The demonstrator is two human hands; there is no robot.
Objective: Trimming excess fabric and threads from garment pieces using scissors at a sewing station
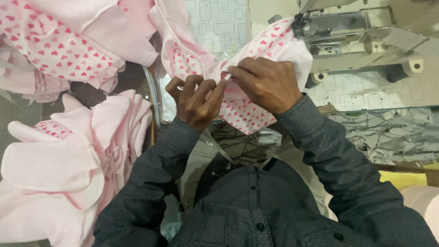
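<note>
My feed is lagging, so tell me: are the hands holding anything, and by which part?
Both hands, left hand and right hand, pinch the folded edge of the pink heart-print fabric piece near the sewing machine.

the sewing table [366, 91], covered in a white sheet with grey rounded-square outlines, carried the sewing machine [361, 36] just beyond the fingers [238, 75]. pink heart-print fabric [183, 59] lay on it beside them, a pink pile [59, 41] farther off.
</note>
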